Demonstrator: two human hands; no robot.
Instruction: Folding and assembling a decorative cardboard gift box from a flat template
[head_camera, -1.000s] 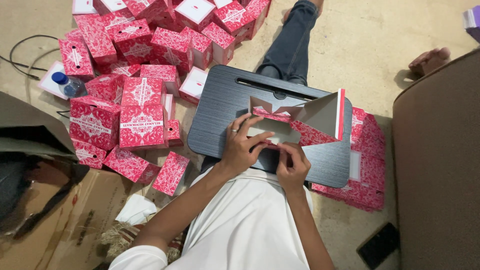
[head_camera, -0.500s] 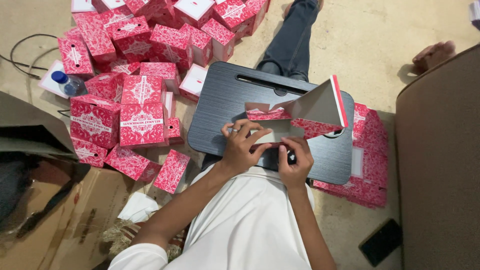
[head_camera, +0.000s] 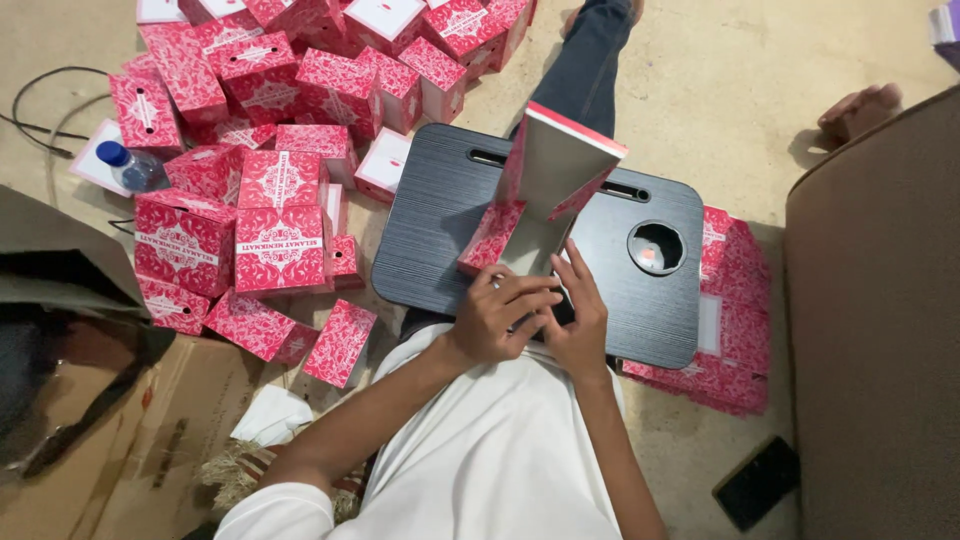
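Note:
A half-folded red patterned cardboard box (head_camera: 545, 190) with a pale inside stands on a dark lap tray (head_camera: 440, 215) over my legs. Its far panel is raised upright and its near end lies flat on the tray. My left hand (head_camera: 500, 315) and my right hand (head_camera: 578, 320) press together on the box's near flap, fingers bent over it. Both hands grip the cardboard at the tray's front edge.
A pile of folded red boxes (head_camera: 265, 215) spreads across the floor to the left and far side. Flat red box blanks (head_camera: 735, 290) lie under the tray's right side. A water bottle (head_camera: 130, 165), a brown carton (head_camera: 120, 440), a phone (head_camera: 757, 482) and a brown sofa (head_camera: 880, 320) surround me.
The box has turned from lying sideways across the tray to pointing away from me, with its far panel raised. Both hands have shifted to the near flap.

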